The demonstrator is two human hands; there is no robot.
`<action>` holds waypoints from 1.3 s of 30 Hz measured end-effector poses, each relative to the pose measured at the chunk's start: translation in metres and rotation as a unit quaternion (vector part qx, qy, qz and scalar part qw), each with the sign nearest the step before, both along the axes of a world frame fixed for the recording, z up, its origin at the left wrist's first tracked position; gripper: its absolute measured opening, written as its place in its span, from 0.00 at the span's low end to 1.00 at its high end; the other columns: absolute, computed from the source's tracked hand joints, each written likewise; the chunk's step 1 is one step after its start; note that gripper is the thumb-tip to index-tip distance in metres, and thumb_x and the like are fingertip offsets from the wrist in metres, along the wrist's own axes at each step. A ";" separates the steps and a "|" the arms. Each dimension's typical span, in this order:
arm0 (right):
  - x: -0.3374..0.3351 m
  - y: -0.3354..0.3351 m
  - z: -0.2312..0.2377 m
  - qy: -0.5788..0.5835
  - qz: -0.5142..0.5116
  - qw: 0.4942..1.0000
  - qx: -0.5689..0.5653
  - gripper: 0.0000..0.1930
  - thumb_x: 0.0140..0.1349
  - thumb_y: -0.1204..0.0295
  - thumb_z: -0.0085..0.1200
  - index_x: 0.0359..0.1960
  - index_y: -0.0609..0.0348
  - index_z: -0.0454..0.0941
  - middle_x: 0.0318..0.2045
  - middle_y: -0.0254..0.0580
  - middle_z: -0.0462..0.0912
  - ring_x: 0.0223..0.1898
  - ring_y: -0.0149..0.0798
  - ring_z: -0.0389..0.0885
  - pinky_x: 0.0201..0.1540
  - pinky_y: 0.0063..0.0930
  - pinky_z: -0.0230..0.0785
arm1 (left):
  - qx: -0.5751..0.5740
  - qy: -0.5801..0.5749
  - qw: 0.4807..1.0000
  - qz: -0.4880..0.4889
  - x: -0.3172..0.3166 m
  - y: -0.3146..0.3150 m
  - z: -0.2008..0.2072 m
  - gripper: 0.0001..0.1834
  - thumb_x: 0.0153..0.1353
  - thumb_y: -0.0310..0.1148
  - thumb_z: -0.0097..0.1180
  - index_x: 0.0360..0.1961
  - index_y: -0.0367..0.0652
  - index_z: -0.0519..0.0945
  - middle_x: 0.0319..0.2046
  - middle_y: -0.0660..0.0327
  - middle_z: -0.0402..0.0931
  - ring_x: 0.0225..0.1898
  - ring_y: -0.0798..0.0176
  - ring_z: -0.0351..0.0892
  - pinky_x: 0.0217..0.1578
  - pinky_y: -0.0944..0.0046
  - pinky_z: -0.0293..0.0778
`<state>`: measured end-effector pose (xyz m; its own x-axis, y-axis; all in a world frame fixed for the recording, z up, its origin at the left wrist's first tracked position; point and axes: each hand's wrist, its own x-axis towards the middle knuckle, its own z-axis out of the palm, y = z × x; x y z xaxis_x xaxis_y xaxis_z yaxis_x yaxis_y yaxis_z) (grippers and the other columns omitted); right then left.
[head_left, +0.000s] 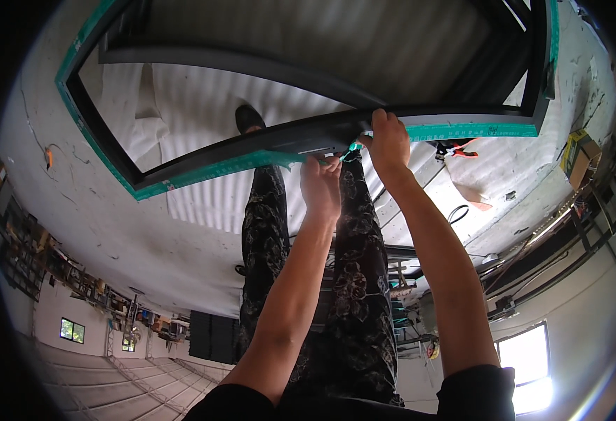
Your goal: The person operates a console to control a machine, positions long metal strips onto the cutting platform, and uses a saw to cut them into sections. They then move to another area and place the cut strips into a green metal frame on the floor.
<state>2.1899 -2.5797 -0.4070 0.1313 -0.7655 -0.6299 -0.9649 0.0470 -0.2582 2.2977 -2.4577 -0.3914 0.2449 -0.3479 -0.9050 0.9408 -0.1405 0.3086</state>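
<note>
A large black window frame (pixel 350 128) lies tilted across the space ahead of me, its outer edges covered with green protective film (pixel 209 170). Along the near bar the film is broken, leaving a bare black stretch with a slot. My left hand (pixel 320 186) is below that stretch, fingers curled and pinched at a loose bit of green film (pixel 353 146). Fingers of my right hand (pixel 390 144) hook over the near bar, the thumb pressed at the front by the loose film. Exactly what lies under the left fingertips is partly hidden.
Red-handled pliers (pixel 456 150) lie on the floor right of my right hand. A yellow-and-brown carton (pixel 580 158) stands farther right. My legs in dark patterned trousers (pixel 353 281) are under the frame, with one black shoe (pixel 249 118) beyond its near bar. A dark cord loop (pixel 458 213) lies nearby.
</note>
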 end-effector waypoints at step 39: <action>0.118 0.056 0.025 -0.152 -0.027 0.987 0.046 0.21 0.57 0.50 0.61 0.39 0.55 0.79 0.36 0.47 0.82 0.37 0.52 0.83 0.39 0.43 0.76 | 0.202 0.070 0.875 -0.434 0.150 0.073 0.100 0.15 0.72 0.37 0.47 0.45 0.39 0.81 0.29 0.65 0.79 0.35 0.69 0.80 0.33 0.67 0.71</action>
<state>2.3074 -2.5240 -0.3825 0.2855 -0.7180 -0.6348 -0.8395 0.1322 -0.5271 2.4480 -2.3850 -0.2915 -0.0755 0.0064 -0.9971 0.4509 -0.8917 -0.0399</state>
